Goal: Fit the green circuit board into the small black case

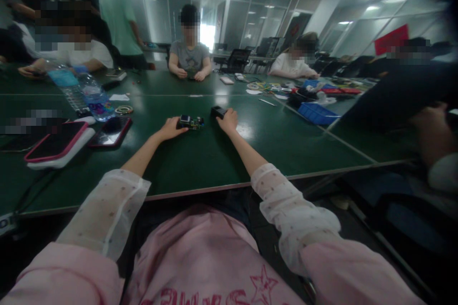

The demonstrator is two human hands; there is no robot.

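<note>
Circuit board [193, 124] and black case [218, 111], one to each hand

Just past the near edge of the desk [200, 167], about midway along it, my left hand [172, 129] grasps the circuit board by its left end; my right hand [228, 121] grips the black case, a gap between the two. I'd do best to pinch the circuit board by its rim, off the bare components, and work low. It looks small and greenish, with a pale-faced screen near my fingers and something bluish at the right tip. The black case is boxy, its detail blurred. I can't tell whether either touches the desk.
</note>
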